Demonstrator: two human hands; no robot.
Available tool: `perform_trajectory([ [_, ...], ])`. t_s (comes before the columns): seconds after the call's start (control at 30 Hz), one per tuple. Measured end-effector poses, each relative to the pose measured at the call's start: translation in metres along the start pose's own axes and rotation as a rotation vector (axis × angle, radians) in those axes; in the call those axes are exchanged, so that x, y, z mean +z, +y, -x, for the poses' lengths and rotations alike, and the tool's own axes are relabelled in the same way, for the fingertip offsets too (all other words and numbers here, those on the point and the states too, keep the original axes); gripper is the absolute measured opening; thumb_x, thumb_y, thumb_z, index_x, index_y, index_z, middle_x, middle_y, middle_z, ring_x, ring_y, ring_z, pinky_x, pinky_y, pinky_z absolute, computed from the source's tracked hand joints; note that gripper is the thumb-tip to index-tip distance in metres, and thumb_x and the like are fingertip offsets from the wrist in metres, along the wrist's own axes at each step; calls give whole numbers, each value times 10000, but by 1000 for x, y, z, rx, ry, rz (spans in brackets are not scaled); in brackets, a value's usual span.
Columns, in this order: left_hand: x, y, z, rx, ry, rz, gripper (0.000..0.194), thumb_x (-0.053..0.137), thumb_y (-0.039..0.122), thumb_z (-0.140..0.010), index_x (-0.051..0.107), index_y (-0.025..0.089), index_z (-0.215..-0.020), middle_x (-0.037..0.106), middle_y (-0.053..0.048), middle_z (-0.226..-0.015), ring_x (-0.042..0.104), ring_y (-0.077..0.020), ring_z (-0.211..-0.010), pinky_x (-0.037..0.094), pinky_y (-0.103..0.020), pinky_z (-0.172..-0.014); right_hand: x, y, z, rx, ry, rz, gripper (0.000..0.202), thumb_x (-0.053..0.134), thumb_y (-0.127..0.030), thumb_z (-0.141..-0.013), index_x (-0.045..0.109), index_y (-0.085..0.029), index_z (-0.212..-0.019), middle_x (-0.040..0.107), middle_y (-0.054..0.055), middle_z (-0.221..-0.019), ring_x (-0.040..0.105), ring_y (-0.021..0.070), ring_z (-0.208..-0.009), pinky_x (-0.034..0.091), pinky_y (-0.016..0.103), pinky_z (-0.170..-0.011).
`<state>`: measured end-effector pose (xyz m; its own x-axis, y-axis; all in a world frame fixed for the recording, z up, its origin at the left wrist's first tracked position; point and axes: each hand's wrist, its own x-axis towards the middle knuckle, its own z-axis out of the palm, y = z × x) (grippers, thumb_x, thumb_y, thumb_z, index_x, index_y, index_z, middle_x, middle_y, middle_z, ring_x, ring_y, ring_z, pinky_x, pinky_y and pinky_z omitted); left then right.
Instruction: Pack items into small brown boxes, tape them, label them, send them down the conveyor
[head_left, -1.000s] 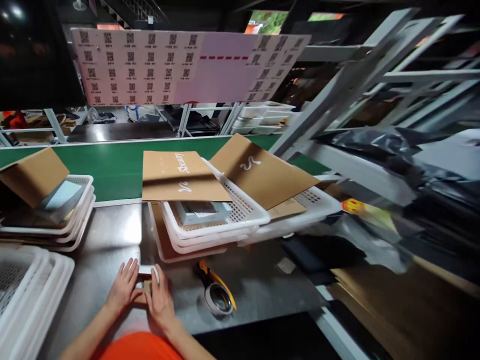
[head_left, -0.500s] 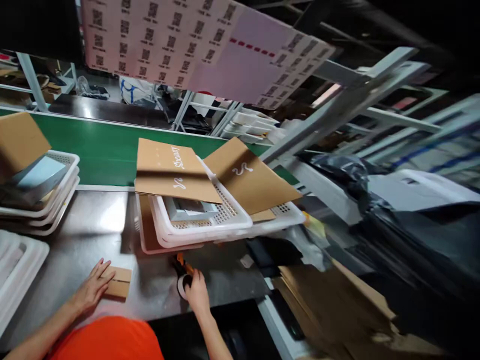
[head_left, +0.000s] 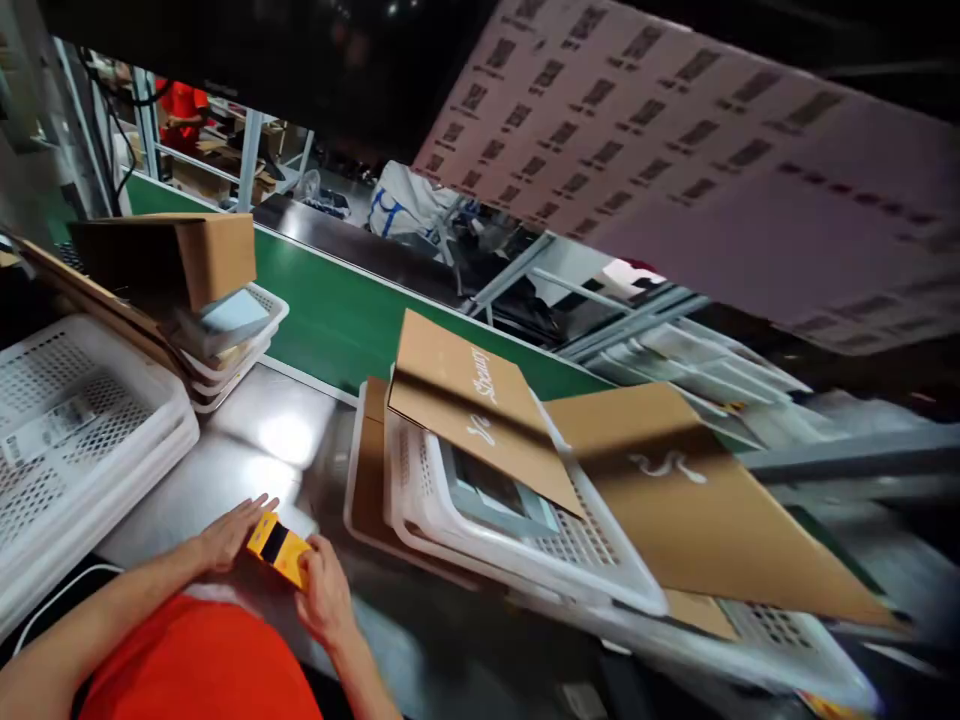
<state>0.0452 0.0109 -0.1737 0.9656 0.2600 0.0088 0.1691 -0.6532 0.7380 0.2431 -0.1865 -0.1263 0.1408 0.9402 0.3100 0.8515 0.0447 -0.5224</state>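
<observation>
Gripped in my right hand (head_left: 324, 592) is a yellow tape dispenser (head_left: 279, 550) with a black band, held low over the metal table (head_left: 247, 420) in front of my body. My left hand (head_left: 231, 535) lies at the dispenser's left end, its fingers stretched out and pointing forward. The small cardboard box cannot be made out; the dispenser and hands cover that spot.
White baskets (head_left: 180, 420) are stacked at the left, with an open carton (head_left: 225, 255) behind them. Right of my hands, more baskets (head_left: 630, 580) hold cardboard sheets (head_left: 480, 400). A green panel (head_left: 322, 310) runs behind. A person in red (head_left: 184, 105) is far back.
The view has swung left. My right hand has brought the tape dispenser leftward, up against my left hand. The small box under my left fingers no longer shows.
</observation>
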Motion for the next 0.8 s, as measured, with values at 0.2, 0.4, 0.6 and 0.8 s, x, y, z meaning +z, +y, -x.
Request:
perform_trajectory([
  [0.2,-4,22,22,-631,514,368,452,381,324,-989,684,204,-1302,663,-153,-1478,563,-298,-1443,415,-506,-1259,22,22,1,-10,-52,0,526,514,-97,-541,481,-252,-1043,599,110,-1234,647,267,-1028,567,404,-896],
  [0.4,4,49,5,-891,417,755,670,388,747,-926,728,170,-902,765,-111,-823,731,-249,-697,554,-328,-574,23,35,26,17,-27,-48,484,505,-89,-625,454,-255,-1077,551,128,-1272,636,291,-1094,561,453,-921],
  [0.6,6,67,-21,-907,376,859,645,468,741,-914,757,169,-840,758,-60,-771,676,-208,-693,472,-291,-598,7,34,14,-29,-185,-116,685,541,-147,-757,489,-229,-1435,500,153,-1432,605,322,-1273,544,487,-1060],
  [0.8,-3,55,-18,-984,421,533,387,582,430,-962,778,162,-764,773,-66,-780,691,-230,-809,406,-296,-682,-16,17,-1,121,-567,-56,896,626,-124,-813,393,-354,-1647,599,116,-1364,679,280,-1180,562,407,-1051],
])
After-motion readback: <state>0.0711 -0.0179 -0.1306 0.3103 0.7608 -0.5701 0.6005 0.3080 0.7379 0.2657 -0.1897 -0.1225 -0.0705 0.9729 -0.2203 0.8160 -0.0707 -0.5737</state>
